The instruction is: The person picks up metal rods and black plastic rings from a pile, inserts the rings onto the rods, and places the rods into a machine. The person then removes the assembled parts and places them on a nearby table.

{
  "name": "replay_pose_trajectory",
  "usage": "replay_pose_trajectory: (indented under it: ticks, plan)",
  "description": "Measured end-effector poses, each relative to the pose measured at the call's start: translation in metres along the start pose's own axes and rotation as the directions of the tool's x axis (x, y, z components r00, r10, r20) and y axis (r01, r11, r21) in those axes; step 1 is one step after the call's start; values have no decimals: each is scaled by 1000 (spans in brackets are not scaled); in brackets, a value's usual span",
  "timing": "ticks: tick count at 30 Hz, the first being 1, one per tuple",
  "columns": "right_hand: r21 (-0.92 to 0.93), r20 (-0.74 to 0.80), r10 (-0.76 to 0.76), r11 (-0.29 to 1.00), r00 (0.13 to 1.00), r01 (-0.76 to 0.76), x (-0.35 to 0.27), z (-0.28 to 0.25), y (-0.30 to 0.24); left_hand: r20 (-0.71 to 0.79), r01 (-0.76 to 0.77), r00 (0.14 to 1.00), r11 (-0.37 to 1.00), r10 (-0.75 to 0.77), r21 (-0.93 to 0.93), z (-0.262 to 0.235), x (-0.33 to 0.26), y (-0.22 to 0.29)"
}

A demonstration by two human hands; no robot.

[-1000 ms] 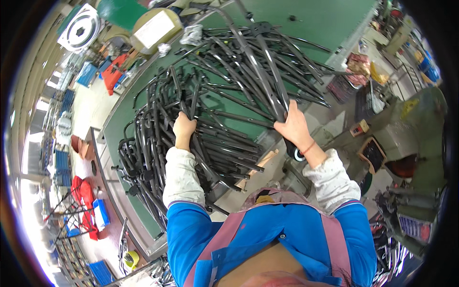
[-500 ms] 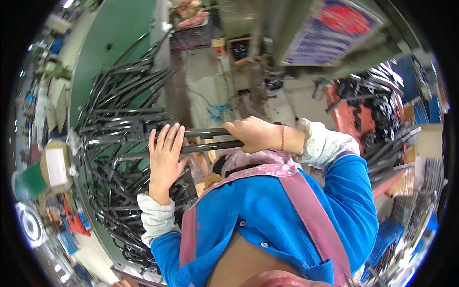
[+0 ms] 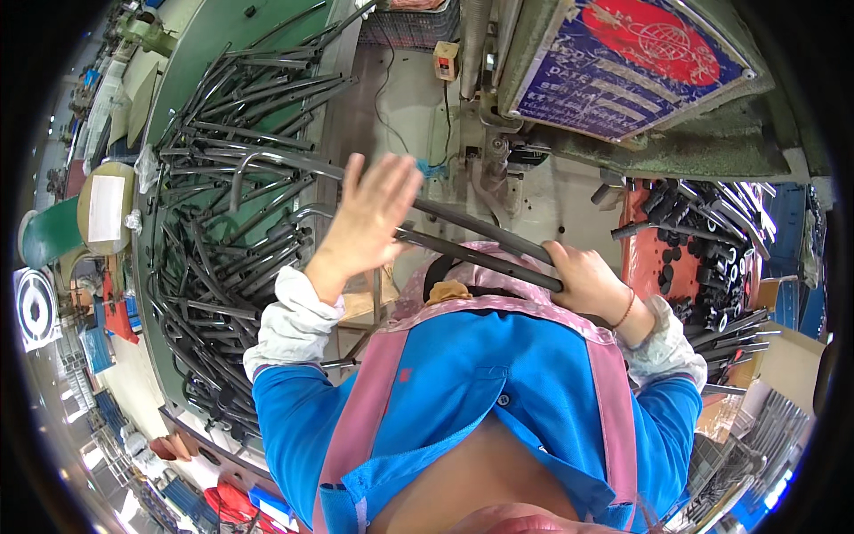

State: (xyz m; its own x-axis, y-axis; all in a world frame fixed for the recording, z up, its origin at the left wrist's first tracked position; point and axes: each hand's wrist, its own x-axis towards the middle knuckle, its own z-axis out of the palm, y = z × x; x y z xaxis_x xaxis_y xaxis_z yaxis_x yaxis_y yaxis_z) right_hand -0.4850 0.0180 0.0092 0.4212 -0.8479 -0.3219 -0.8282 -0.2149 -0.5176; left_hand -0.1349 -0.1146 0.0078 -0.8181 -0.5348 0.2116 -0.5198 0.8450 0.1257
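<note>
My right hand is closed round the near ends of two black bent metal tubes, in front of my apron. The tubes slant up and leftward, side by side, and their bent far ends reach over a pile of similar black tubes on a green table. My left hand lies over the middle of the two tubes with its fingers stretched out and slightly blurred. Its palm side is hidden, so I cannot tell whether it touches them.
A green machine body with a blue and red plate stands ahead on the right. Beyond my right arm is an orange-red tray of small black parts and tubes, with a cardboard box nearby. A dark crate sits at the far edge.
The tubes and my right hand have moved right and nearer; the tubes now slant. My left hand has moved right and away from me along them. The whole view has shifted.
</note>
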Motion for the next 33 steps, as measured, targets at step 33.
replay_pose_trajectory:
  ticks: [33]
  plan:
    - [-302, -577, -85, 946, 812, -116, 308, -63, 149, 13, -64, 997, 922, 75, -382, 39, -23, -14]
